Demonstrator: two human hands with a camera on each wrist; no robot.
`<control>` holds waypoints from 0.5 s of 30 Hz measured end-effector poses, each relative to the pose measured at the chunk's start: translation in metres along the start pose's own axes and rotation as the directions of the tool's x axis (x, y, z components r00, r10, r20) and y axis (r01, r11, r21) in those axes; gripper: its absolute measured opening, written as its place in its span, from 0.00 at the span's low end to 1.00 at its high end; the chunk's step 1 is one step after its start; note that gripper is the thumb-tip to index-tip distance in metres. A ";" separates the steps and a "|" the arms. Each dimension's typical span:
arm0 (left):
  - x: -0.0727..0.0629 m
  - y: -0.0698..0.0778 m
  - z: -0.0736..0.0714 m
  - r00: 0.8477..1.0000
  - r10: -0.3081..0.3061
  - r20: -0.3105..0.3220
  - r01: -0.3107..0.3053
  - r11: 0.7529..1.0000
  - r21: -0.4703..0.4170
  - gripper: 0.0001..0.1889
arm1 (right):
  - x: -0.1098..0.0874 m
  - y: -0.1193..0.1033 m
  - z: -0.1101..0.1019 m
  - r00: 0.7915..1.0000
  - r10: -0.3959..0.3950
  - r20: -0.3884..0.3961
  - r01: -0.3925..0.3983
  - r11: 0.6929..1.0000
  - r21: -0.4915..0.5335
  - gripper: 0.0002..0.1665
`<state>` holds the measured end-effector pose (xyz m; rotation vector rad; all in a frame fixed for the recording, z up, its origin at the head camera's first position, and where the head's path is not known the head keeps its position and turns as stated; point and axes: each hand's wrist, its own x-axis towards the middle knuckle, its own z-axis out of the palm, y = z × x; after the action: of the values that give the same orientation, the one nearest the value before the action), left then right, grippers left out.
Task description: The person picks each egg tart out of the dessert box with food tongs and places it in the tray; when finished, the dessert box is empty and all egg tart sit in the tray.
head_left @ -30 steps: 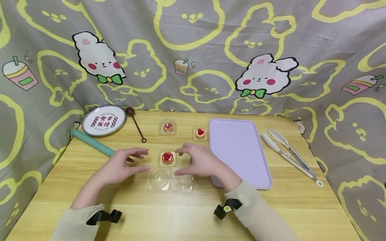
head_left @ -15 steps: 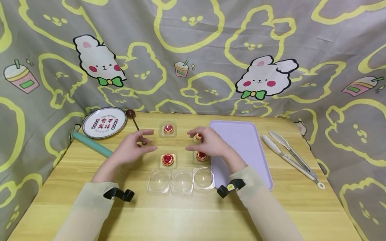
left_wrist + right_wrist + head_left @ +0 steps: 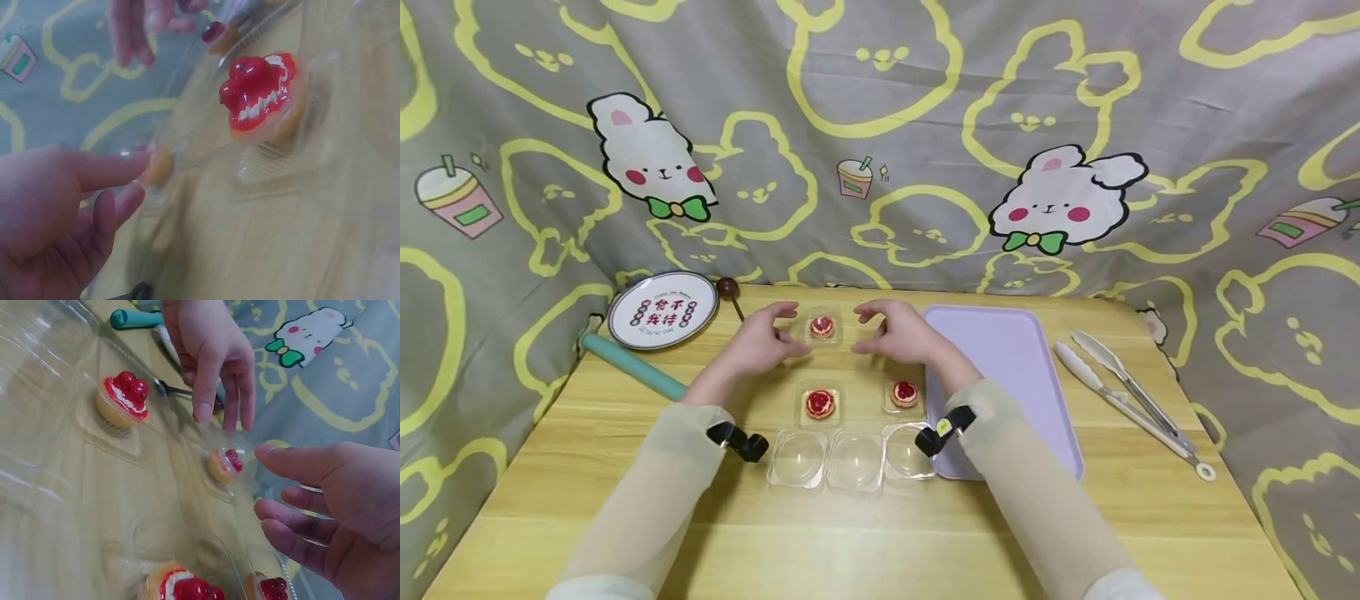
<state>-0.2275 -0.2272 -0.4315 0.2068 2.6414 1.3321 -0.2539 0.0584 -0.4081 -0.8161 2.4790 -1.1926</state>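
My left hand [image 3: 766, 337] and right hand [image 3: 895, 331] hover on either side of a small fruit tart [image 3: 822, 326] in a clear plastic box at the back of the table. Both hands have relaxed, gently bent fingers, with nothing held. In the right wrist view, a gap shows between my right hand [image 3: 325, 500] and that boxed tart [image 3: 226, 464]. Nearer me sit two more red-topped tarts, one on the left [image 3: 820, 403] and one on the right [image 3: 904, 394], each in clear plastic. My right hand hides another tart behind it in the head view.
Three clear plastic domed pieces [image 3: 855, 461] lie in a row in front. A lilac tray [image 3: 992, 400] stands to the right, with tongs [image 3: 1131, 408] beyond it. At the left are a teal rod [image 3: 632, 364], a printed plate [image 3: 662, 310] and a dark round-headed spoon [image 3: 727, 289].
Both hands have moved from around the front tarts to the back one and drawn closer together. The front right tart, hidden a second ago, now shows. The tarts stay in place.
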 end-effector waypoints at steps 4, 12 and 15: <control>0.013 -0.001 0.004 1.000 -0.017 0.013 0.017 0.998 0.060 0.52 | 0.018 0.004 0.006 0.999 0.032 0.029 -0.033 0.999 0.026 0.46; 0.027 -0.006 0.012 0.999 -0.032 0.022 0.029 0.993 0.113 0.53 | 0.048 0.007 0.020 0.994 0.089 0.070 -0.085 0.995 -0.055 0.52; 0.029 -0.010 0.013 1.000 -0.023 0.018 0.021 0.994 0.109 0.52 | 0.057 0.006 0.026 0.992 0.110 0.069 -0.104 0.990 -0.092 0.55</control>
<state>-0.2537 -0.2165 -0.4497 0.2036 2.6939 1.1748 -0.2895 0.0113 -0.4289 -0.7255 2.4961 -1.0053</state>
